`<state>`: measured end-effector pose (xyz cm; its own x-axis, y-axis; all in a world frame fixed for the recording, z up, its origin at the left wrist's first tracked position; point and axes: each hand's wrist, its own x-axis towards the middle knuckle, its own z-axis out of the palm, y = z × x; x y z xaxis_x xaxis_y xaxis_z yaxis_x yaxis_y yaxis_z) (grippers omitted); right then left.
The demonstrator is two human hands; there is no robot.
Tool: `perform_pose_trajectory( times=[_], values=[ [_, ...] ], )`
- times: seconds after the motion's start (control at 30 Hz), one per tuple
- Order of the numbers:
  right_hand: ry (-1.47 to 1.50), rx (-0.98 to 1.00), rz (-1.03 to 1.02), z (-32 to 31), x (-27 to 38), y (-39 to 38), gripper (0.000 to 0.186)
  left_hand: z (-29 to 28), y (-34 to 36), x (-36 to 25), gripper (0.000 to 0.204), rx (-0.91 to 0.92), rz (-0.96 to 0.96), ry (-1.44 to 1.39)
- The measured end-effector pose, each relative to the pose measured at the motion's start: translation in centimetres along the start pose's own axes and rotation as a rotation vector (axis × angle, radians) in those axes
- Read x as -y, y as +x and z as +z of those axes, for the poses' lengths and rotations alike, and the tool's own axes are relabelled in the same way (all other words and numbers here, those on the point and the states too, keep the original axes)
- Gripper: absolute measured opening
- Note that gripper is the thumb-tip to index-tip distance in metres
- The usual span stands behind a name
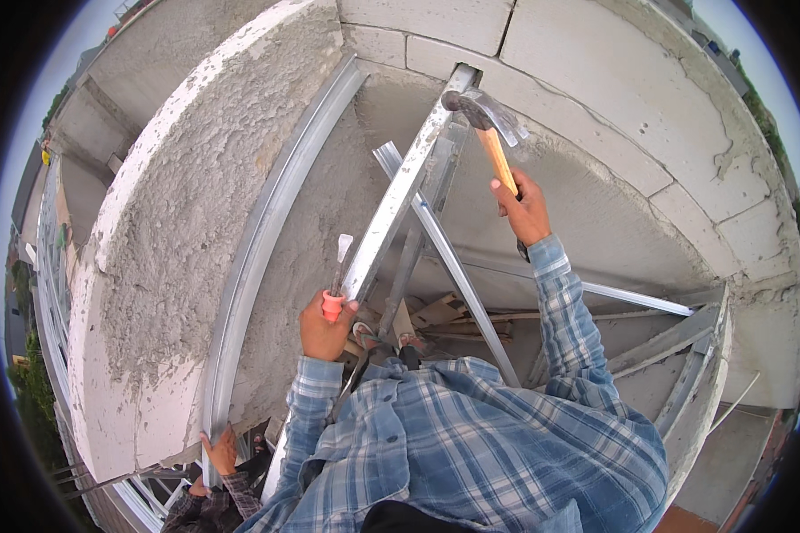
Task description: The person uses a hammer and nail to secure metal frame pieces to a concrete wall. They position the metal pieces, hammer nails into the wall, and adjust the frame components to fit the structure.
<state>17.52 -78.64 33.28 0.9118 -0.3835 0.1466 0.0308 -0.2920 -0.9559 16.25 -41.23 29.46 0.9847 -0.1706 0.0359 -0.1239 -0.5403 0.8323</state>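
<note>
Both the right hand (526,211) and the left hand (326,331) have curled fingers, the former gripping a wooden-handled steel claw hammer (492,149) near the upper end of a long silver metal bar (402,185) slanting up-right, the latter an orange-handled flat-bladed tool (332,306) beside the bar's lower part.

hammer handle (496,158) — wood, metal channel (267,209), wall (191,191) — rough

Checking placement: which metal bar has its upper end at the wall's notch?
The thick, white-smeared beam between the left hand and the hammer; the slim bar crossing under it and the long channel at left end elsewhere.
</note>
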Motion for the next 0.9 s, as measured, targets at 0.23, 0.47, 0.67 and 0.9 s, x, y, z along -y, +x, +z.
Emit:
perform_pose_trajectory(
  times=[0.23,0.47,0.67,0.9],
  values=[
    [0.759,-0.112,-0.235,4.9,8.4,4.2,0.035,1.1,0.5,0.7,0.029,0.025,0.025,-0.083],
    [0.864,-0.398,-0.160,5.4,6.5,-0.2,0.047,0.2,0.5,2.6,0.037,0.133,-0.001,-0.201],
    [0.897,-0.569,0.075,5.4,2.7,-6.9,0.046,1.4,3.9,-5.2,0.057,0.237,0.369,-0.279],
    [0.811,-0.717,0.087,6.2,0.3,-10.8,0.033,0.8,4.5,-7.6,0.049,0.554,0.218,-0.383]
  ],
)
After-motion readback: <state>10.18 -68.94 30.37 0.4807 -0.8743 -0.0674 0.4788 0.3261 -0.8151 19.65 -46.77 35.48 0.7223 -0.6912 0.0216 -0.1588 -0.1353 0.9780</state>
